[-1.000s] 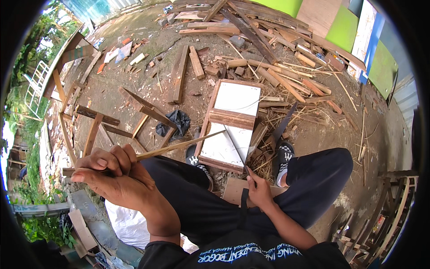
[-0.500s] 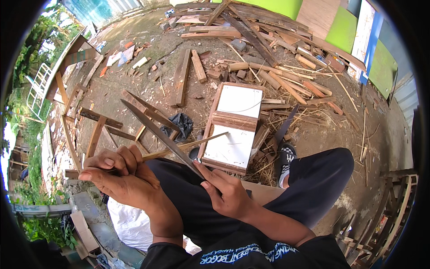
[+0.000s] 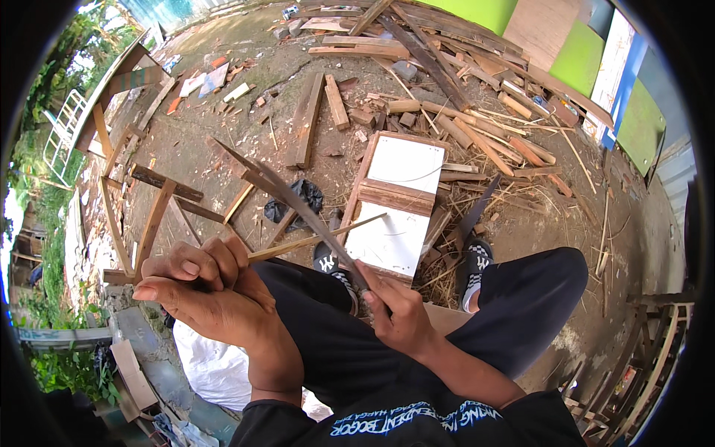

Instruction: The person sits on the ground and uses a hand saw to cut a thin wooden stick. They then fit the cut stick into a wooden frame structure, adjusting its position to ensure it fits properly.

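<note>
Ground [image 3: 201,134] below, fingers [image 3: 395,296] hold one blade [image 3: 313,221], one stick [image 3: 294,246].

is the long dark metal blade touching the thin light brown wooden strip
Cannot tell: in the head view the blade crosses in front of the strip, and the overlap hides any contact or gap.

A long, dark blade [image 3: 307,214] in the right hand [image 3: 402,314] slants across a slender wooden stick [image 3: 361,224] in the left hand [image 3: 216,294], barring the way straight ahead between them. Nearer the body, a gap opens between the hands above the left thigh [image 3: 316,316]. Past the crossing, a white-panelled wooden frame [image 3: 391,249] blocks the middle; bamboo poles [image 3: 477,139] crowd its right, a black plastic bag [image 3: 313,194] its left. Bare ground [image 3: 555,223] beyond the right knee [image 3: 562,267] offers passage.
</note>
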Motion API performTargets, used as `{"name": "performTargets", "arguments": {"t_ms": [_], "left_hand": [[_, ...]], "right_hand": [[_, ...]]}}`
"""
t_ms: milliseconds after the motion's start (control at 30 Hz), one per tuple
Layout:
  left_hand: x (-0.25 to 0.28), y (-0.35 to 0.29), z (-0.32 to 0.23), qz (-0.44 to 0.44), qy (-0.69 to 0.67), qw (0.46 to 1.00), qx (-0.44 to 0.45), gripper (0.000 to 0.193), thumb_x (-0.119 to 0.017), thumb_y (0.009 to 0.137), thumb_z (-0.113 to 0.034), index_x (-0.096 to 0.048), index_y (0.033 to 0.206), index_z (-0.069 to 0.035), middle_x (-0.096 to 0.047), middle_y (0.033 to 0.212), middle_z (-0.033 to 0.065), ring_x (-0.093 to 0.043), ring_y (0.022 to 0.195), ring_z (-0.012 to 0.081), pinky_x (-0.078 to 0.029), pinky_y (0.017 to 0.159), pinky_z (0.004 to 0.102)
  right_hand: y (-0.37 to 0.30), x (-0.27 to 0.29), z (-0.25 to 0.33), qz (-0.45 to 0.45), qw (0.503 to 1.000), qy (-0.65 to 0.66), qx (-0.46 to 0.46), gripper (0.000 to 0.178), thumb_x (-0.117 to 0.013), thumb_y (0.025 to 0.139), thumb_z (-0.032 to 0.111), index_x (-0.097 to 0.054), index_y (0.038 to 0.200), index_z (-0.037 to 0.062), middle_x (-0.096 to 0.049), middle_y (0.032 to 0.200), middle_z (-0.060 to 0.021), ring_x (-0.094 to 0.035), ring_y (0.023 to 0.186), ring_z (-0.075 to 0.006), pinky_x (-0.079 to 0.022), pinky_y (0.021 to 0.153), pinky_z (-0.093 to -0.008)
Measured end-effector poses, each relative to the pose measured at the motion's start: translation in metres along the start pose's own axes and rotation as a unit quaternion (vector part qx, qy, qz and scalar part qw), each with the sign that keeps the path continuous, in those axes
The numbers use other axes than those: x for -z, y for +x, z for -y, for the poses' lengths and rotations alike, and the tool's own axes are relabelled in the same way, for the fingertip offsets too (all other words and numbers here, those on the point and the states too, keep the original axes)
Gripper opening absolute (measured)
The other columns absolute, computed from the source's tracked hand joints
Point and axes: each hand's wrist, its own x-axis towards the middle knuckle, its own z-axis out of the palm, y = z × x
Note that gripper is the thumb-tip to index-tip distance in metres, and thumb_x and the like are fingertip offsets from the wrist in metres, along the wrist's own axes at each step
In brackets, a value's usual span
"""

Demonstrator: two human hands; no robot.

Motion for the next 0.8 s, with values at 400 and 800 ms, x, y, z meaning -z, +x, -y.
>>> {"name": "performTargets", "arguments": {"t_ms": [400, 800], "left_hand": [[-0.002, 0.003, -0.001, -0.011, -0.007, 1.000, 0.000, 0.048, -0.045, 0.108, -0.052, -0.047, 0.084, -0.011, -0.034, 0.063, -0.0021, -0.017, 0.046, 0.0070, -0.017, 0.042, 0.0259], [-0.006, 0.002, -0.001, 0.005, -0.013, 1.000, 0.001, 0.048, -0.042, 0.109, -0.051, -0.048, 0.084, -0.010, -0.034, 0.062, -0.0018, -0.018, 0.046, 0.0071, -0.018, 0.043, 0.0259]], "right_hand": [[-0.027, -0.003, -0.033, -0.030, 0.998, 0.021, -0.046, 0.043, -0.058, 0.100, 0.005, -0.057, 0.143, 0.0005, -0.071, 0.108, -0.0292, -0.071, 0.098, -0.0441, -0.057, 0.084, -0.0422], [-0.044, 0.004, -0.040, -0.005, 0.993, -0.012, -0.117, 0.047, -0.059, 0.100, 0.007, -0.055, 0.146, 0.0025, -0.069, 0.092, -0.0260, -0.069, 0.080, -0.0427, -0.054, 0.073, -0.0455]]}}
